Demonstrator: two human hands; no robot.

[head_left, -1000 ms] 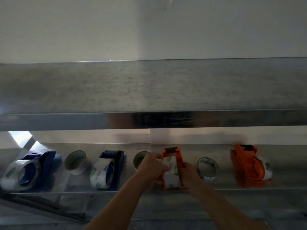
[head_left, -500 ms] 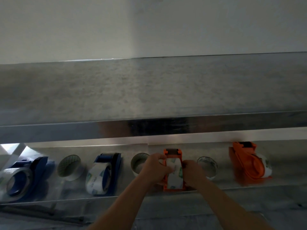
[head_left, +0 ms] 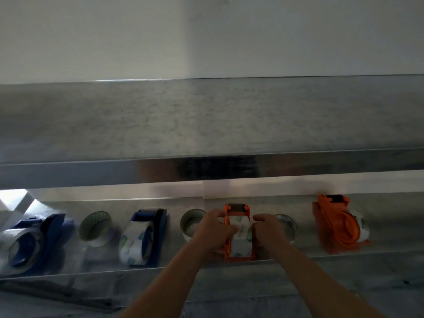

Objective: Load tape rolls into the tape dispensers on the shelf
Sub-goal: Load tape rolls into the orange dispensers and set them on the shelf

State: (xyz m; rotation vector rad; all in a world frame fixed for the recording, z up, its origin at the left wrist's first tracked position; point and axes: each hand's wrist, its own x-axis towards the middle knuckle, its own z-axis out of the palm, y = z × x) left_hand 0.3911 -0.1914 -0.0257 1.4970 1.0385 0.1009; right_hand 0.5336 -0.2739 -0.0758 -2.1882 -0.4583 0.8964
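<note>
step: seating | left hand [head_left: 213,230], right hand [head_left: 268,230] grasp dispenser [head_left: 237,208] at shelf [head_left: 344,254] front edge — roll [head_left: 241,239] in | other dispensers [head_left: 337,221] look loaded | spare rolls [head_left: 95,228] left

Clear tape roll [head_left: 241,243] seated in orange dispenser [head_left: 237,208], upright on shelf [head_left: 390,218].

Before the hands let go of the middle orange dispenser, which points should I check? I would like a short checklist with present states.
1. Tape roll seated in middle orange dispenser: ok.
2. Left hand and right hand grip its sides: ok.
3. Tape end led over the roller: cannot tell.
4. Dispenser behind lower shelf front edge: ok.
5. Far-left blue dispenser, second blue dispenser, right orange dispenser loaded: ok.
</note>
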